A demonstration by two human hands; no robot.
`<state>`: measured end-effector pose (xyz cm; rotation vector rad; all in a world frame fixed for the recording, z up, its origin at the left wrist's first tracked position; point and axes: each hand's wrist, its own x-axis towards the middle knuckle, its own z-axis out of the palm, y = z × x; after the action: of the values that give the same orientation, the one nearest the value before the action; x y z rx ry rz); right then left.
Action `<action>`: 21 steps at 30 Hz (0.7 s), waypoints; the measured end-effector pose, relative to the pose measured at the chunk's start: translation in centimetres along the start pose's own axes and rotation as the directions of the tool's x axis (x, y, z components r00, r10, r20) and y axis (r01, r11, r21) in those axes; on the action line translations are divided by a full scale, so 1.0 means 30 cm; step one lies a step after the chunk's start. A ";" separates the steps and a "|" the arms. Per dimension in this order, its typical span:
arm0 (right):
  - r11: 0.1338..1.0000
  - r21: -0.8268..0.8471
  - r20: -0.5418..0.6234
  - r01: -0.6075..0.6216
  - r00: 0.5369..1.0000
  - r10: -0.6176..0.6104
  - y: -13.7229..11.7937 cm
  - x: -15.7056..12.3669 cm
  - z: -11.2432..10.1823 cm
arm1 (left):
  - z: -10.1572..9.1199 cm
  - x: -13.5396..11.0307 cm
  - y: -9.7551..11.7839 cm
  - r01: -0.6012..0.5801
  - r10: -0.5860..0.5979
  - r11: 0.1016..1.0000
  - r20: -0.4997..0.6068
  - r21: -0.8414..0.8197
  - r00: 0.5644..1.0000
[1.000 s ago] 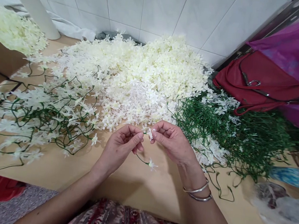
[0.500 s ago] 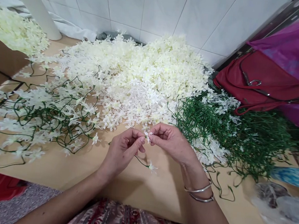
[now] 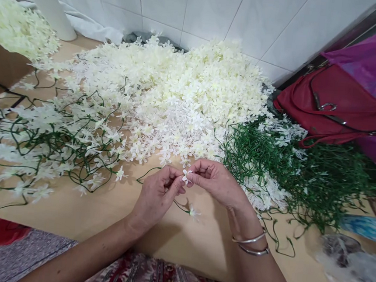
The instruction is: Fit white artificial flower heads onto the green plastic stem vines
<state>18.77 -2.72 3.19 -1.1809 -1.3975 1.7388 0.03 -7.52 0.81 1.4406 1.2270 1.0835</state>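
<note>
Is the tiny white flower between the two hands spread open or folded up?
Spread open. The white flower has petals pointing apart in different directions, between the fingertips of the left hand and right hand.

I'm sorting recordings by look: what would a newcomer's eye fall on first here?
The wide heap of pale blossoms before the tiled wall probably draws the eye first. A red handbag at the right, behind dark green stems, stands out next. Front and centre, the left hand and right hand meet at a small white flower.
</note>
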 end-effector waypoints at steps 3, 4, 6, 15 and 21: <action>1.000 0.015 0.015 -0.014 1.000 0.013 0.006 -0.004 0.000 | -0.002 -0.003 -0.002 0.003 -0.003 1.000 0.017 -0.007 1.000; 1.000 0.026 0.019 -0.018 1.000 0.017 0.007 -0.007 -0.002 | -0.002 -0.004 -0.002 0.006 -0.006 1.000 0.024 -0.009 1.000; 0.999 0.051 0.002 -0.016 1.000 0.016 0.009 -0.013 -0.007 | -0.002 -0.004 -0.004 0.013 -0.013 1.000 0.033 -0.016 0.999; 0.997 0.079 0.006 -0.004 1.000 0.003 0.017 -0.024 -0.011 | -0.005 -0.001 -0.007 0.014 -0.012 0.999 0.047 -0.048 0.999; 0.998 0.069 -0.005 -0.013 1.000 0.014 0.014 -0.020 -0.001 | -0.006 -0.004 -0.004 0.005 -0.001 0.999 0.073 -0.053 0.997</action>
<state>19.09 -3.33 2.94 -1.1598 -1.3178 1.7772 -0.18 -7.62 0.73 1.4246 1.1404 1.0454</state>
